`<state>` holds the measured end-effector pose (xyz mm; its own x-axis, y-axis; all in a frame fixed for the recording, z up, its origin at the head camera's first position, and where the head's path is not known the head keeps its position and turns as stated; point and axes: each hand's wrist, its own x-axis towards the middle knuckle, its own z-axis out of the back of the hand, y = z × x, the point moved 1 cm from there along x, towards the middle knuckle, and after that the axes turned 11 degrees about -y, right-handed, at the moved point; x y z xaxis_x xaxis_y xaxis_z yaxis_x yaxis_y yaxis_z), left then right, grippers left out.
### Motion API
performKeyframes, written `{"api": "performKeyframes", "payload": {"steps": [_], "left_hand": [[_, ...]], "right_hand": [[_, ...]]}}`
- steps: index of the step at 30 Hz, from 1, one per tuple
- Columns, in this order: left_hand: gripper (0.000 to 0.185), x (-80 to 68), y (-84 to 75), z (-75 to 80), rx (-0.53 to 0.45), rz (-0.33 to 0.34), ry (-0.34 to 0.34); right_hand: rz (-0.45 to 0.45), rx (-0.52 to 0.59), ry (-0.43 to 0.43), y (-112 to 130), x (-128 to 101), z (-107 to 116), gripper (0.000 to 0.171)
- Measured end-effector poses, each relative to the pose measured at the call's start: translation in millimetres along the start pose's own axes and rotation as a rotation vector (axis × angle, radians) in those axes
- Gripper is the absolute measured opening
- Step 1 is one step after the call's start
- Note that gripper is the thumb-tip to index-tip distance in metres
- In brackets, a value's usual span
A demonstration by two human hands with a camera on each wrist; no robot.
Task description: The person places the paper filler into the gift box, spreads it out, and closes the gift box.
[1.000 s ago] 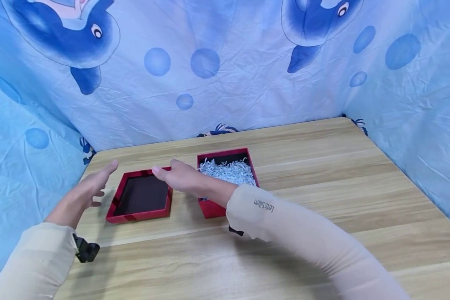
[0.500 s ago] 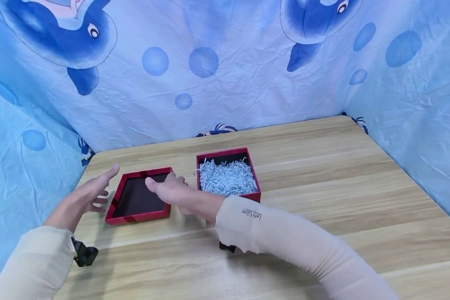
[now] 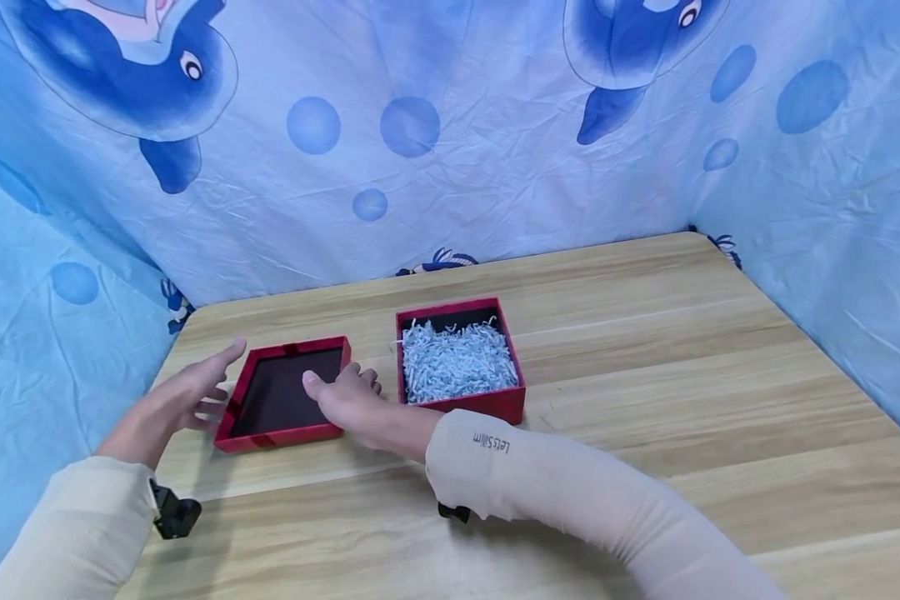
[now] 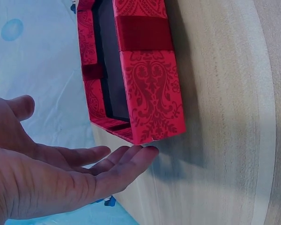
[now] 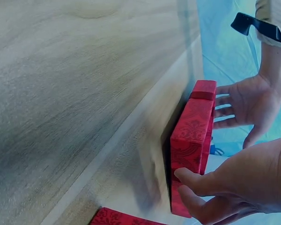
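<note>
A red patterned box lid (image 3: 285,436) lies with its dark inside facing up, ribbon bands on its walls. My left hand (image 3: 183,396) is at its left side, fingers extended and thumb raised; in the left wrist view the fingertips (image 4: 150,152) are right at the lid's corner. On the opposite side, my right hand (image 3: 354,408) reaches across with its thumb over the lid in the head view. The right wrist view shows its fingers (image 5: 196,180) overlapping the lid's red wall, loosely bent. Neither hand grips anything.
Right of the lid stands a red box (image 3: 495,407) filled with pale blue shredded paper (image 3: 457,362). Both are on a wood-grain table (image 3: 645,367). A blue dolphin-print curtain (image 3: 480,192) hangs behind the table and at its sides.
My right hand has moved from beside the box down and toward the lid's right side, uncovering the box's front. My left hand has shifted slightly right, closer to the lid.
</note>
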<state>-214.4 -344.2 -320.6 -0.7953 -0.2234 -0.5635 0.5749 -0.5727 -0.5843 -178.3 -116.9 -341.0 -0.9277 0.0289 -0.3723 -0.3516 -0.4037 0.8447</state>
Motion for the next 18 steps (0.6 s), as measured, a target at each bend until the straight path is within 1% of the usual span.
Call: {"api": "performKeyframes", "payload": {"steps": [3, 10, 15, 18], "left_hand": [[0.114, -0.3, -0.1, -0.1, -0.003, 0.001, 0.002], [0.119, -1.6, -2.2, -1.5, 0.015, -0.004, 0.005], [0.112, -0.1, -3.0, -3.2, 0.024, -0.017, 0.014], [0.111, 0.9, -2.3, -4.1, 0.024, -0.016, 0.011]], "right_hand": [[-0.012, 0.008, -0.001, -1, 3, -1, 0.079], [-0.018, 0.026, 0.003, -4, 7, -2, 0.078], [-0.033, 0.044, 0.02, -5, 11, -4, 0.075], [-0.047, 0.079, 0.047, -7, 12, -5, 0.073]]}}
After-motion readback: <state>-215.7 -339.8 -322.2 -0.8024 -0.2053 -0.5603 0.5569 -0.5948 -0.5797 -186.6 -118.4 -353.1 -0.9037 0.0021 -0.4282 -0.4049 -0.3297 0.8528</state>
